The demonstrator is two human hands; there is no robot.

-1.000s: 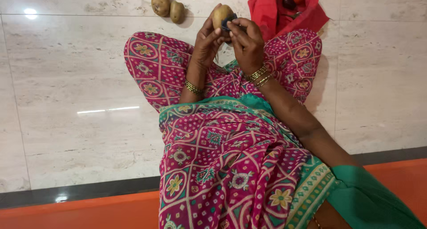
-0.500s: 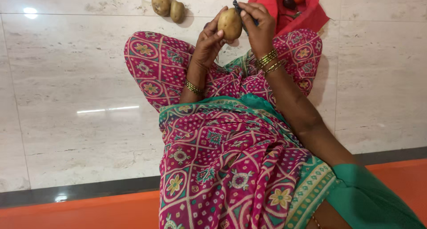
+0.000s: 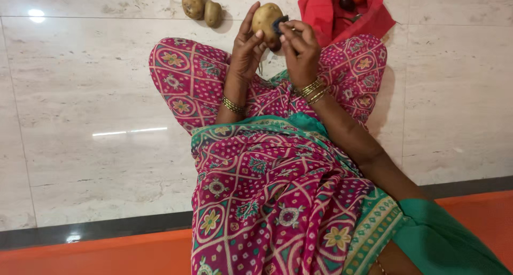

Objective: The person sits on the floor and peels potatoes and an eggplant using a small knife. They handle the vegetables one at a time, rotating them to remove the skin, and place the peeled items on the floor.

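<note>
A person sits cross-legged on a pale marble floor [image 3: 80, 120], seen from above, wearing a pink patterned garment with a green border. The left hand [image 3: 246, 48] is raised at about twelve o'clock in the view, fingers closed around a tan potato [image 3: 266, 17] held upright in the air above the knees. The right hand [image 3: 299, 48], just at the potato's three o'clock, pinches a small dark tool [image 3: 279, 24], likely a peeler, whose head touches the potato's side. This reads as the peeling step, with the skin looking still largely whole; judging by the grip, the next stroke calls for a steady hold by the left hand and a controlled draw of the blade along the skin, away from the left thumb. Two more potatoes [image 3: 201, 6] lie side by side on the floor at eleven o'clock from the hands. A red cloth bag [image 3: 320, 10] sits open at one o'clock, with dark and red round produce inside. Nothing blocks the hands.
</note>
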